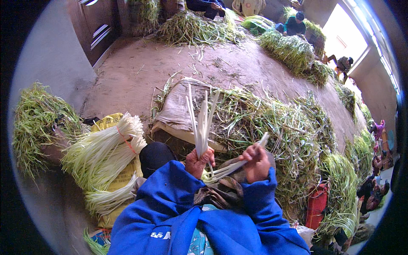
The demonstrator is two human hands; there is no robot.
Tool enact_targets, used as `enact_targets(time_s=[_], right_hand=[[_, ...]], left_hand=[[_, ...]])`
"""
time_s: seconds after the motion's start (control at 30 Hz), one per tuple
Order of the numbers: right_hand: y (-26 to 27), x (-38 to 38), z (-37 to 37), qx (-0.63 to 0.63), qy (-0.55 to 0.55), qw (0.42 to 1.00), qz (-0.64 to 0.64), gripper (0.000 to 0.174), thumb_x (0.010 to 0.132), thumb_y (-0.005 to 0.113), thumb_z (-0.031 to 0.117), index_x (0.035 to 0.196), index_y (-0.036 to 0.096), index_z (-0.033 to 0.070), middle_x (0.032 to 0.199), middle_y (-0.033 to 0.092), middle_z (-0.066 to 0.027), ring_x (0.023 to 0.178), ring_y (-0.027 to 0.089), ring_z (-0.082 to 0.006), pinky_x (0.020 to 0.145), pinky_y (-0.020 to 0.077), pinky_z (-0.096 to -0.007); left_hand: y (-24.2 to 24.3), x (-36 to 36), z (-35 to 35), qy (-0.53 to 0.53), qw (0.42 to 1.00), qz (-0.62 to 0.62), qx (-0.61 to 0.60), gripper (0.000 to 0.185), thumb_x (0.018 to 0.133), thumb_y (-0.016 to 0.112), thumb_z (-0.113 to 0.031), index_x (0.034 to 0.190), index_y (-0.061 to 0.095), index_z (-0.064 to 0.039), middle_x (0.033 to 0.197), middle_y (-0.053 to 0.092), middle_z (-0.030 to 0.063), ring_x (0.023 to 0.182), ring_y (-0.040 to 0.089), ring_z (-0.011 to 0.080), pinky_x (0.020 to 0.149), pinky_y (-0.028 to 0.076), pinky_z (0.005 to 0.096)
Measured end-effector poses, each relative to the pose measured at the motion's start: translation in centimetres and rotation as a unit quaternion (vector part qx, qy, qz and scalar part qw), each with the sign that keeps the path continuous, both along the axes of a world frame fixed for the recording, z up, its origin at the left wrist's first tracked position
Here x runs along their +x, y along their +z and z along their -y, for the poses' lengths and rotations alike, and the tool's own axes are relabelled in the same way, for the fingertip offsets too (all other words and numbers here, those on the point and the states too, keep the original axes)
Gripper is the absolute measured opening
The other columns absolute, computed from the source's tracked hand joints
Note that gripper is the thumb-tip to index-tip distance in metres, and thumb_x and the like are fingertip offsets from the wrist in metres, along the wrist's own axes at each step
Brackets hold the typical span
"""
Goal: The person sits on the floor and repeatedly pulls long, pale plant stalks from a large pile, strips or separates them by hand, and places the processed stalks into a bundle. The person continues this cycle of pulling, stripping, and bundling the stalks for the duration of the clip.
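Observation:
My left hand (198,162) is closed around a small bunch of pale chive stalks (202,134), whose white ends fan out upward, away from me. To its right, my right hand (256,163) grips a few more whitish stalks (228,170); their ends poke out above the fingers and the rest slants down left over my lap. The fingers of this hand are slightly blurred. Both hands are apart, above the dark cloth (220,191) on my lap. Bundles of pale chives (102,149) tied with red bands lie at my left, beside a loose handful (111,196).
A yellow printed sack (122,178) lies beneath the bundles. Before me, a heap of green leaf waste (274,127) spreads beside a flattened sheet (180,105). A red sack (316,205) stands at right. Several people sit among chive piles farther off, one in green (295,25).

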State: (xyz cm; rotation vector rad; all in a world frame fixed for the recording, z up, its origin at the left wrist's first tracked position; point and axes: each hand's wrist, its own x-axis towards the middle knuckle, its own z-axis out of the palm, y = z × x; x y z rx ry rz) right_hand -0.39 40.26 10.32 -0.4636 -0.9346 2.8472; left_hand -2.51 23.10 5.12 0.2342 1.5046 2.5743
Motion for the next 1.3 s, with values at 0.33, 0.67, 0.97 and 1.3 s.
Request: enact_targets(time_s=[0.33, 0.67, 0.97, 1.3], right_hand=[[9.9, 0.2, -13.0, 0.186, -0.463, 0.852, -0.157, 0.015, 0.080, 0.043, 0.018, 0.068, 0.040, 0.011, 0.050, 0.025, 0.0043, 0.040, 0.019, -0.0042, 0.035, 0.0157, -0.0200], [2.2, -2.4, 4.6, 0.479, 0.093, 0.871, -0.047, 0.014, 0.075, 0.058, 0.014, 0.080, 0.055, 0.001, 0.063, 0.050, 0.0017, 0.055, 0.044, -0.0050, 0.049, 0.0355, -0.0186], [1.7, -2.9, 6.7, 0.404, 0.112, 0.906, -0.064, 0.009, 0.077, 0.054, 0.009, 0.080, 0.053, 0.001, 0.059, 0.050, 0.0004, 0.046, 0.043, -0.0057, 0.040, 0.0315, -0.0184], [0.7, -4.0, 4.8, 0.296, 0.003, 0.954, -0.048, 0.016, 0.076, 0.057, 0.017, 0.081, 0.049, 0.005, 0.050, 0.037, 0.0045, 0.038, 0.030, -0.0039, 0.036, 0.0208, -0.0190]], left_hand=[[0.4, -1.7, 4.1, 0.003, 1.000, -0.025, 0.004, 0.029, 0.081, 0.049, -0.028, 0.086, 0.049, 0.001, 0.049, 0.037, -0.0017, 0.042, 0.030, 0.0051, 0.038, 0.021, 0.0203], [2.0, -0.6, 2.6, -0.055, 0.997, 0.035, -0.044, 0.029, 0.082, 0.047, -0.028, 0.093, 0.047, -0.001, 0.054, 0.044, 0.0016, 0.043, 0.036, 0.0064, 0.039, 0.026, 0.0194], [1.3, -0.3, 2.5, -0.099, 0.994, 0.035, -0.023, 0.023, 0.084, 0.044, -0.019, 0.094, 0.049, 0.001, 0.072, 0.054, 0.0067, 0.062, 0.051, 0.0107, 0.055, 0.043, 0.0219], [-0.8, 0.1, 2.4, -0.182, 0.981, 0.066, -0.027, 0.027, 0.082, 0.049, -0.024, 0.092, 0.053, 0.001, 0.070, 0.054, 0.0016, 0.061, 0.049, 0.0066, 0.056, 0.040, 0.0197]])
